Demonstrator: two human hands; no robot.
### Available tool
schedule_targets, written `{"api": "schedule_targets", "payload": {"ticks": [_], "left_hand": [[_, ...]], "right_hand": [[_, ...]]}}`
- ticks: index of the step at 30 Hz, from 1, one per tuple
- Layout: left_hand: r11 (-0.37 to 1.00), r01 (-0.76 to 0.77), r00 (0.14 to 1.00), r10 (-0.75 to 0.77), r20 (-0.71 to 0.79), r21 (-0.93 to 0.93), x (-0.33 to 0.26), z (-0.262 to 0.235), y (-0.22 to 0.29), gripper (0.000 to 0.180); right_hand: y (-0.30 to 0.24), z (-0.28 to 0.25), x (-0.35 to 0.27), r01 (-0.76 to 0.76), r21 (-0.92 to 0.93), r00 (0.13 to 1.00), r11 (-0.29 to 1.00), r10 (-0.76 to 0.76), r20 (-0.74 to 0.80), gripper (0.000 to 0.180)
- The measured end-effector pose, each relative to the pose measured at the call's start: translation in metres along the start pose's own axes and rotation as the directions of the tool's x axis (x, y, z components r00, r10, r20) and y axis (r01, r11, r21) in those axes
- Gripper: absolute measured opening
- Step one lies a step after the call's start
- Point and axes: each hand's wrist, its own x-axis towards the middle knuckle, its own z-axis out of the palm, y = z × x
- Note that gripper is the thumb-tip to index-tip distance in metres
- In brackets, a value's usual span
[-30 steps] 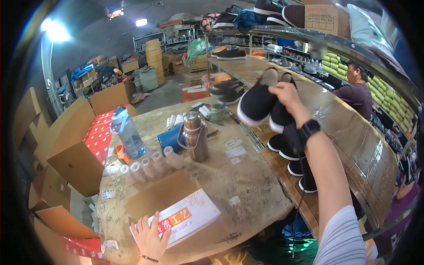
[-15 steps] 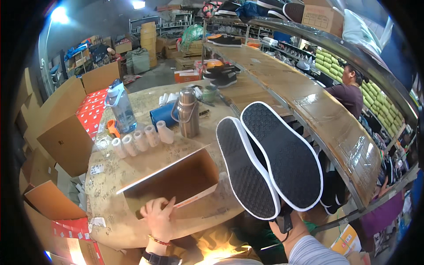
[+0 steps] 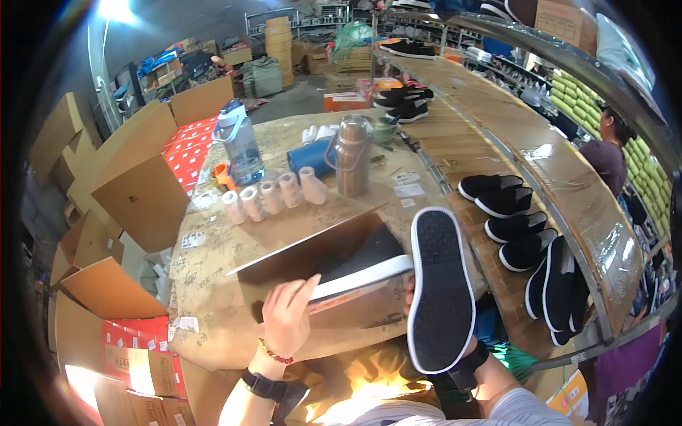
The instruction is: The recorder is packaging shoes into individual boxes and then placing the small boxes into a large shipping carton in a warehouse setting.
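A black cloth shoe with a white sole edge [image 3: 369, 275] lies tilted on its side, partly inside the open shoebox [image 3: 284, 263] on the table. My left hand [image 3: 286, 316] is closed at the box's near left rim, its fingertips against one end of that shoe. A second shoe [image 3: 442, 291] stands nearly upright at the right of the box, its black sole turned toward me. Most of my right hand is behind this shoe and grips it; a few fingers [image 3: 410, 292] show at its left edge, by the other shoe's end.
Behind the box stand several white rolls [image 3: 270, 197], a steel flask [image 3: 352, 160], a blue cylinder [image 3: 310, 160] and a water bottle [image 3: 241, 149]. Black shoes [image 3: 506, 199] line the rack [image 3: 455, 135] at right. Open cartons [image 3: 145, 195] are at left; a person [image 3: 604, 160] is beyond the rack.
The two shoes, held together at the right before, are now apart: one has moved left into the box, the other stays in my right hand. The view has shifted, showing more rack shoes.
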Motion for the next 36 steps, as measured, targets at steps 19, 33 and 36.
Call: {"api": "schedule_targets", "payload": {"ticks": [19,33,36], "left_hand": [[0.903,0.371,0.921,-0.387,0.037,0.215,-0.008,-0.040,-0.109,0.044],[0.889,0.291,0.854,-0.407,-0.323,-0.352,-0.078,0.016,-0.134,0.054],[0.922,0.354,0.935,-0.354,0.034,-0.154,-0.068,-0.012,-0.133,0.028]], "right_hand": [[-0.005,0.095,0.128,0.766,-0.563,0.441,-0.311,-0.382,0.812,0.021],[0.028,0.044,0.160,0.306,-0.858,0.951,0.413,-0.182,0.252,0.051],[-0.020,0.006,0.188,0.232,-0.782,0.972,0.579,-0.111,0.207,0.048]]}}
